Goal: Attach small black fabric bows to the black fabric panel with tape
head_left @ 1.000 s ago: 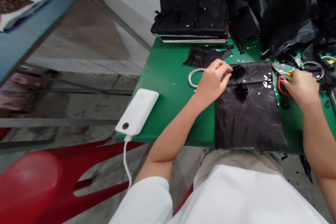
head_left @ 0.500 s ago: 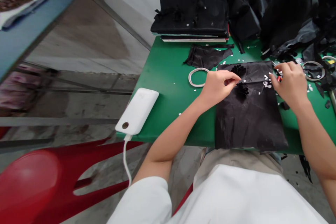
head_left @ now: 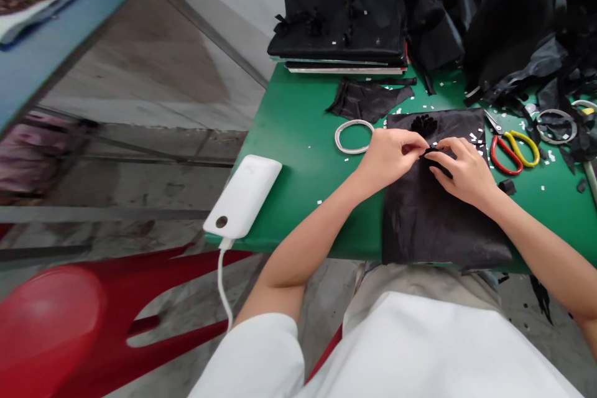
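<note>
My left hand (head_left: pixel 389 154) pinches a small black looped piece (head_left: pixel 431 150) between thumb and forefinger. From the other side, the fingertips of my right hand (head_left: pixel 461 169) close on that same piece, which they mostly hide. Both hands are just above a black sheet (head_left: pixel 438 230) lying flat at the table's front edge. A black ruffled flower shape (head_left: pixel 423 125) rests on the sheet beyond my fingers. Small white squares (head_left: pixel 474 136) are scattered by the sheet's right edge. Scissors (head_left: pixel 513 154) with one red and one yellow handle lie to the right.
A white tape ring (head_left: pixel 354 151) is left of the sheet. A white power bank (head_left: pixel 242 199) with a cable sits at the left edge of the green table (head_left: pixel 298 199). Folded black material (head_left: pixel 345 18) and black scraps (head_left: pixel 513 25) are piled behind. A red chair (head_left: pixel 51 311) stands left.
My right hand has moved left from the white squares to the looped piece at my left fingertips, uncovering the scissors. My left hand has hardly moved.
</note>
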Demonstrator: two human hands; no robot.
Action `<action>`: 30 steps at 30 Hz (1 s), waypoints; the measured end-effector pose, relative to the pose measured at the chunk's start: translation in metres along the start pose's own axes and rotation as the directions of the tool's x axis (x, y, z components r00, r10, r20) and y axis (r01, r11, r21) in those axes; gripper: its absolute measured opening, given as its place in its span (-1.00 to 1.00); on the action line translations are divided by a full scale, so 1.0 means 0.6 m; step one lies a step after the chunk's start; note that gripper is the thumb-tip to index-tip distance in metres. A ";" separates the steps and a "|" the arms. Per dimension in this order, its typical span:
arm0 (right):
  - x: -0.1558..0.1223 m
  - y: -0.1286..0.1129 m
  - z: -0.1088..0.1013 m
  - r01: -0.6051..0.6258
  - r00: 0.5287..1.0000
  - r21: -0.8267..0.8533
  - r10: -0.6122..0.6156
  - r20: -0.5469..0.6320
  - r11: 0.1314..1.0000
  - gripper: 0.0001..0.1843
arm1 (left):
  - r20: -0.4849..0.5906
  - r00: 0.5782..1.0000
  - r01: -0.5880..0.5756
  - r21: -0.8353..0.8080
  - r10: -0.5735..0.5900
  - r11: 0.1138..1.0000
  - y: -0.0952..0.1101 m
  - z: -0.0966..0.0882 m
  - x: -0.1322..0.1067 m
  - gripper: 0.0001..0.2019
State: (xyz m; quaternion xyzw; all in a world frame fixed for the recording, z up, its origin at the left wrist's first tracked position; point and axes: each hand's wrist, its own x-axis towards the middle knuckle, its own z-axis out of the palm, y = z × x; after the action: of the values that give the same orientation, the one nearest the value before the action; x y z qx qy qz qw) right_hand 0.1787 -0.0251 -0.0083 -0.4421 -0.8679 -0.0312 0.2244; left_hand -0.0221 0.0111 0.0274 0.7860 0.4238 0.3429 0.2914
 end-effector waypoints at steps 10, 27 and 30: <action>0.000 0.008 0.013 -0.017 0.976 0.067 0.031 -0.214 0.998 -0.85 | 0.041 0.997 0.072 -0.134 -0.067 0.988 0.008 0.001 -0.002 -0.81; 0.008 0.009 -0.010 0.016 0.854 0.045 0.010 -0.520 0.999 -0.88 | 0.123 0.981 0.194 -0.553 -0.150 0.810 0.023 0.004 0.000 -0.93; 0.008 0.009 -0.012 0.035 0.846 0.009 -0.025 -0.532 0.999 -0.87 | 0.151 0.975 0.222 -0.539 -0.166 0.813 0.021 0.006 0.000 -0.92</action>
State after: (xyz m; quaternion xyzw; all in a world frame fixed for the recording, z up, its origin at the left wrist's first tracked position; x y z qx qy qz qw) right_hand 0.1829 -0.0201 -0.0004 -0.4006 -0.7788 -0.1480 0.4594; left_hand -0.0134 0.0046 0.0348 0.6368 0.3699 0.3804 0.5595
